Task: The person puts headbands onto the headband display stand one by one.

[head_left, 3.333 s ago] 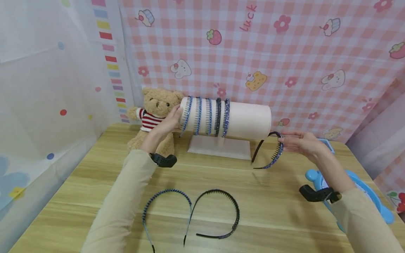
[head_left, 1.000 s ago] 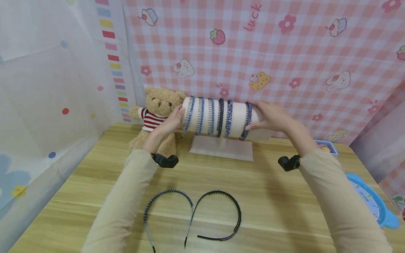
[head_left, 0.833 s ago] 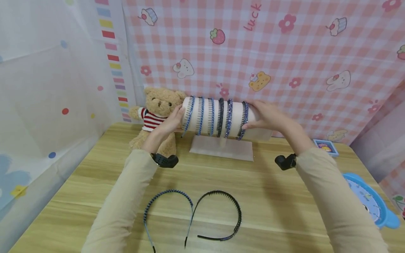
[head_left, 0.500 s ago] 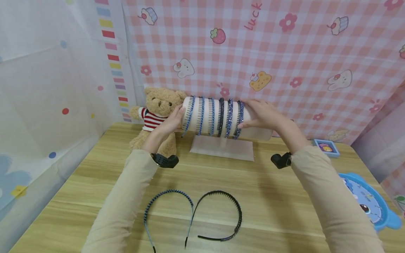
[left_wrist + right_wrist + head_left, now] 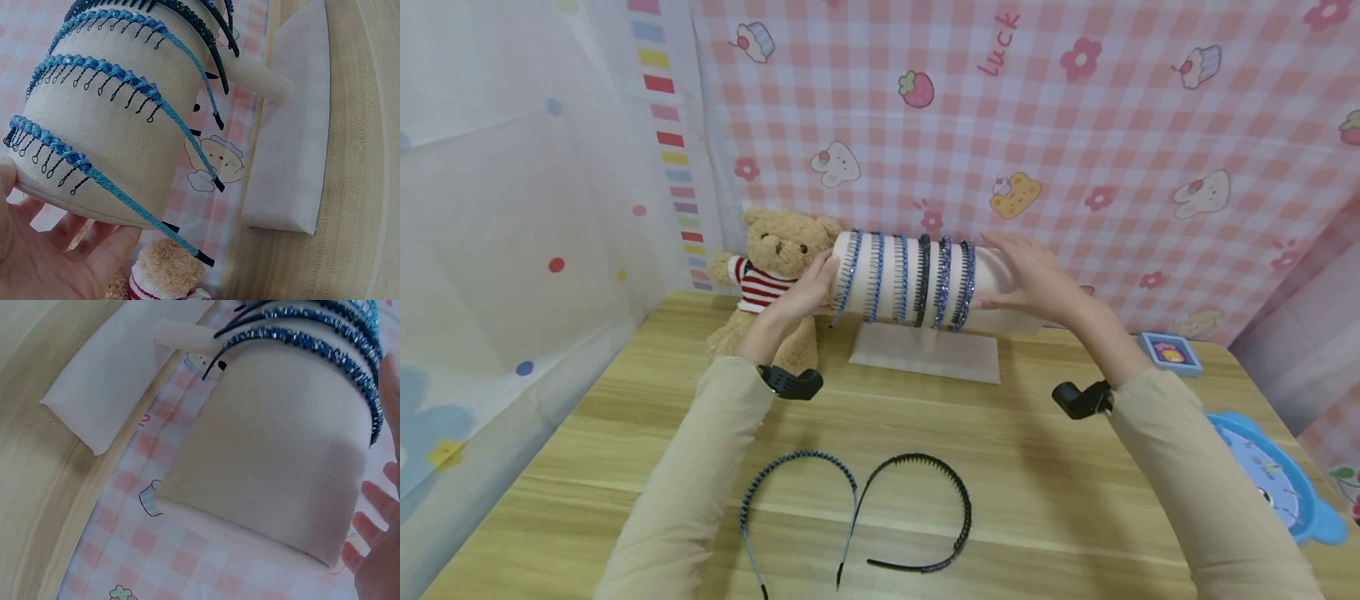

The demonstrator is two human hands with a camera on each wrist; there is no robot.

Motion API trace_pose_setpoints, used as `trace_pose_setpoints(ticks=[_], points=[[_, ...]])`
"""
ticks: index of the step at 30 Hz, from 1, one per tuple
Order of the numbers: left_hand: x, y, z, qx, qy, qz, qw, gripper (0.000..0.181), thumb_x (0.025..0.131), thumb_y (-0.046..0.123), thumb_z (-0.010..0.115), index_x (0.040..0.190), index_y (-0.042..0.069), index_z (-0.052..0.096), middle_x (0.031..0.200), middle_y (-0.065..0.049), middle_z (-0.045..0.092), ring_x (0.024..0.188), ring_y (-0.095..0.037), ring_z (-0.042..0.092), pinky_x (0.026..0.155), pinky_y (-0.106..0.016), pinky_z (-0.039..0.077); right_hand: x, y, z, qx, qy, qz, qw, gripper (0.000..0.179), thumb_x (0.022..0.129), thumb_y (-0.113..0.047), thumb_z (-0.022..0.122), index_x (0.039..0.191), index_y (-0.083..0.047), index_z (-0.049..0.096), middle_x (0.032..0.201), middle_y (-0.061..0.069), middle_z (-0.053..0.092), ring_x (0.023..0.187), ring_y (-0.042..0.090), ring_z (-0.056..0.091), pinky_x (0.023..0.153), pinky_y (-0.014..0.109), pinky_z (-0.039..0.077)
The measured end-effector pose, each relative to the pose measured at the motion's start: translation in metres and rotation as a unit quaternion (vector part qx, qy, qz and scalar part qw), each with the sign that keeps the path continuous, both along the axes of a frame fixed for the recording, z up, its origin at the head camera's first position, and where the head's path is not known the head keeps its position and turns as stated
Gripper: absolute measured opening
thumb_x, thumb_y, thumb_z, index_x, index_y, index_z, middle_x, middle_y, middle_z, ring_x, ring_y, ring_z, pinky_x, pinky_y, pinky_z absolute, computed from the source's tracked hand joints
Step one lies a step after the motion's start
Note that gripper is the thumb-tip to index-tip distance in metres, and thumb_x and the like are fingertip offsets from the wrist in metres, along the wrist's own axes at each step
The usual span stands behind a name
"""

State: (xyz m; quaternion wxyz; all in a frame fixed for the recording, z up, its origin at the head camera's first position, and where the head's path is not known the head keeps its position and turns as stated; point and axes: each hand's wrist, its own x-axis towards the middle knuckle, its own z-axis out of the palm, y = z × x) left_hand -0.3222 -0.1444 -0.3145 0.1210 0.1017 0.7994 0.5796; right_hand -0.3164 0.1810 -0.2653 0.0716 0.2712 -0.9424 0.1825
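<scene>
A pale padded headband stand [image 5: 887, 346] holds several beaded, toothed headbands on its horizontal roll. My left hand [image 5: 801, 292] grips the roll's left end, its fingers at the rim in the left wrist view, beside a blue braided headband [image 5: 112, 184]. The rightmost headband, of glittering blue beads [image 5: 966, 287], sits close to another glittery one. Just right of it, my right hand [image 5: 1037, 275] is spread around the roll with nothing held; in the right wrist view its fingers [image 5: 369, 531] are beside the roll. A blue headband [image 5: 805, 454] and a black one [image 5: 967, 517] lie in front on the table.
A teddy bear [image 5: 760, 287] in a striped shirt sits behind my left hand. At the right are a small blue frame [image 5: 1171, 354] and a light-blue round clock [image 5: 1311, 500], partly covered by my right sleeve. A checked pink cloth [image 5: 1075, 125] hangs behind the stand.
The right hand brought the glittering blue headband onto the roll, slid it left towards the others and let go. It has since shifted slightly right. My left hand has stayed on the roll's end.
</scene>
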Motion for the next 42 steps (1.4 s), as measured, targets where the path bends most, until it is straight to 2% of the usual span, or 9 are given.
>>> trace_pose_setpoints(ticks=[4, 10, 15, 18, 22, 25, 29, 33, 42], points=[[-0.001, 0.0, 0.0, 0.003, 0.001, 0.0, 1.0, 0.06, 0.097, 0.049, 0.016, 0.148, 0.021, -0.001, 0.152, -0.013, 0.005, 0.138, -0.035, 0.018, 0.105, -0.054, 0.032, 0.015, 0.005, -0.005, -0.035, 0.049, 0.038, 0.9975, 0.086, 0.067, -0.034, 0.081, 0.136, -0.003, 0.04, 0.135, 0.019, 0.045, 0.124, 0.036, 0.04, 0.105, 0.053, 0.03], [0.0, 0.0, 0.001, 0.0, 0.001, -0.005, 1.0, 0.059, 0.098, 0.048, 0.016, 0.147, 0.022, -0.001, 0.152, -0.012, 0.005, 0.138, -0.036, 0.017, 0.105, -0.055, 0.032, 0.034, 0.009, -0.015, -0.06, 0.097, 0.069, 0.9911, 0.075, 0.066, -0.026, 0.082, 0.128, -0.002, 0.05, 0.132, 0.019, 0.048, 0.123, 0.037, 0.04, 0.104, 0.053, 0.031], [0.009, 0.002, 0.011, 0.012, -0.01, -0.009, 0.9998, 0.057, 0.099, 0.042, 0.017, 0.148, 0.018, -0.002, 0.152, -0.015, 0.003, 0.138, -0.038, 0.015, 0.106, -0.057, 0.029, 0.048, -0.001, -0.035, -0.102, 0.154, 0.141, 0.9727, 0.062, 0.064, -0.027, 0.083, 0.114, 0.0, 0.059, 0.114, 0.018, 0.053, 0.106, 0.03, 0.049, 0.09, 0.044, 0.043], [0.007, 0.001, 0.008, 0.006, -0.005, -0.007, 0.9999, 0.058, 0.099, 0.044, 0.017, 0.148, 0.019, -0.002, 0.152, -0.015, 0.004, 0.138, -0.037, 0.016, 0.106, -0.056, 0.03, 0.06, -0.012, -0.049, -0.091, 0.091, 0.165, 0.9778, 0.053, 0.067, -0.029, 0.081, 0.108, -0.002, 0.062, 0.103, 0.012, 0.056, 0.094, 0.022, 0.053, 0.08, 0.037, 0.047], [0.0, -0.001, 0.0, -0.006, 0.005, -0.001, 1.0, 0.061, 0.097, 0.05, 0.017, 0.148, 0.021, -0.001, 0.152, -0.013, 0.005, 0.137, -0.036, 0.018, 0.105, -0.055, 0.032, 0.077, -0.024, -0.074, -0.021, -0.091, 0.16, 0.9828, 0.048, 0.074, -0.03, 0.076, 0.112, -0.005, 0.06, 0.102, 0.01, 0.053, 0.087, 0.018, 0.051, 0.073, 0.03, 0.049], [0.0, 0.0, 0.0, -0.009, 0.005, -0.001, 0.9999, 0.062, 0.097, 0.051, 0.017, 0.148, 0.021, -0.002, 0.152, -0.013, 0.004, 0.138, -0.037, 0.017, 0.105, -0.055, 0.032, 0.085, -0.03, -0.094, 0.021, -0.198, 0.169, 0.9654, 0.05, 0.079, -0.034, 0.071, 0.115, -0.004, 0.057, 0.104, 0.011, 0.051, 0.088, 0.018, 0.05, 0.073, 0.027, 0.047], [0.001, 0.0, 0.0, -0.007, 0.003, 0.0, 1.0, 0.062, 0.097, 0.051, 0.017, 0.148, 0.021, -0.002, 0.153, -0.012, 0.003, 0.138, -0.036, 0.017, 0.105, -0.055, 0.032, 0.091, -0.035, -0.114, 0.043, -0.284, 0.175, 0.9417, 0.048, 0.079, -0.034, 0.071, 0.112, -0.003, 0.053, 0.102, 0.009, 0.053, 0.089, 0.017, 0.052, 0.075, 0.025, 0.046], [0.001, 0.0, 0.0, -0.001, 0.004, -0.002, 1.0, 0.061, 0.097, 0.05, 0.016, 0.147, 0.02, -0.001, 0.152, -0.013, 0.004, 0.137, -0.036, 0.018, 0.105, -0.055, 0.032, 0.093, -0.039, -0.124, 0.047, -0.32, 0.159, 0.9326, 0.038, 0.079, -0.024, 0.072, 0.102, -0.002, 0.052, 0.085, 0.004, 0.055, 0.076, 0.011, 0.05, 0.066, 0.02, 0.044], [0.01, 0.004, 0.014, 0.025, -0.03, 0.004, 0.9992, 0.056, 0.1, 0.04, 0.018, 0.148, 0.018, 0.0, 0.151, -0.016, 0.007, 0.138, -0.036, 0.018, 0.108, -0.054, 0.028, 0.091, -0.03, -0.122, 0.049, -0.344, 0.068, 0.9352, 0.014, 0.082, -0.002, 0.059, 0.095, 0.002, 0.053, 0.077, 0.006, 0.054, 0.047, 0.011, 0.05, 0.043, 0.023, 0.047]])
